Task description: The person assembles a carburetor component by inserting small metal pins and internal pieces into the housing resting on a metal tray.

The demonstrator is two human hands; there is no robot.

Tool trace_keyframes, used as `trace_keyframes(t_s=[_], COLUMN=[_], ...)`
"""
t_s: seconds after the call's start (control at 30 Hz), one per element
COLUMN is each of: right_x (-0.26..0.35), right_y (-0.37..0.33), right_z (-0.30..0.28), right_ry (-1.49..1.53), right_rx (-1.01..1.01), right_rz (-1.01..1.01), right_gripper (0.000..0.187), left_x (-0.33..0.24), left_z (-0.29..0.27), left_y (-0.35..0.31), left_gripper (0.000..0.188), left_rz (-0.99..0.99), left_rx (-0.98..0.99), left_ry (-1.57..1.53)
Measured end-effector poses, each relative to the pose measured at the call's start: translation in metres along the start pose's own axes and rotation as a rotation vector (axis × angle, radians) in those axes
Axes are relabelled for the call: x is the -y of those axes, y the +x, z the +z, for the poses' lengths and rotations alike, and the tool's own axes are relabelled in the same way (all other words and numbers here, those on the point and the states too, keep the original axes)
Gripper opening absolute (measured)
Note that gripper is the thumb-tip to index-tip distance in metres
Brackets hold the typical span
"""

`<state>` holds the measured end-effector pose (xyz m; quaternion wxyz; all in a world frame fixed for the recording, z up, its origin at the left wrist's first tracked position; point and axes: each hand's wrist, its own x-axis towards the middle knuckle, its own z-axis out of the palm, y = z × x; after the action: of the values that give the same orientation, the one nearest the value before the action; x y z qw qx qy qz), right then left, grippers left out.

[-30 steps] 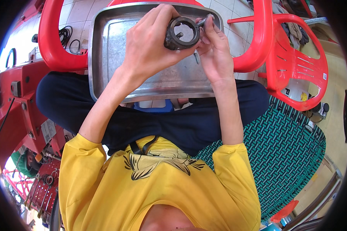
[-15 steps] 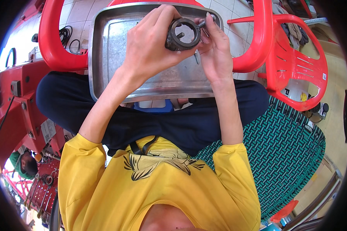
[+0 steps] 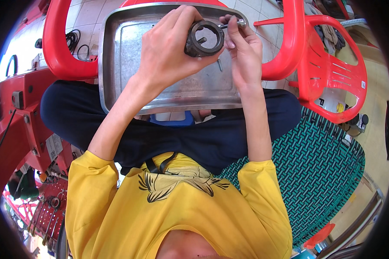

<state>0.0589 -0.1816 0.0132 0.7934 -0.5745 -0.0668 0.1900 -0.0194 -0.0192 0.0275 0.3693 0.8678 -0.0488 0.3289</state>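
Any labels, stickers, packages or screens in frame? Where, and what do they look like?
White label: on the red machine frame at left, beside the person's knee; small tilted rectangle with dark print.
Sticker: outer edge of the right red chair; tiny white rectangle.
Yellow tag: under that chair, small, blurred.
No packages or screens visible.

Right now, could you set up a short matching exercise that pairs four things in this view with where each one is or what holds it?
Things:
1. dark metal ring
2. thin metal rod
3. steel tray
4. red plastic chair

Places:
a. pinched in the right hand
b. on the floor off to the person's right
c. gripped in the left hand
d. lying under both hands, in front of the knees

Pairs: 1-c, 2-a, 3-d, 4-b
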Motion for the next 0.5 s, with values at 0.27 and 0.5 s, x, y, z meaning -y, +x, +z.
trace_keyframes(t_s=[0.27, 0.5], right_x=[0.031, 0.027], right_y=[0.014, 0.003], right_z=[-0.023, -0.022], right_ry=[-0.948, -1.417], right_rx=[-0.093, 0.054], right_rz=[-0.451, -0.240], right_gripper=[0.025, 0.026], left_x=[0.000, 0.002], left_z=[-0.001, -0.005], left_y=[-0.001, 0.002], left_gripper=[0.052, 0.047], left_rz=[-0.028, -0.105], left_rx=[-0.005, -0.013], left_ry=[0.048, -0.064])
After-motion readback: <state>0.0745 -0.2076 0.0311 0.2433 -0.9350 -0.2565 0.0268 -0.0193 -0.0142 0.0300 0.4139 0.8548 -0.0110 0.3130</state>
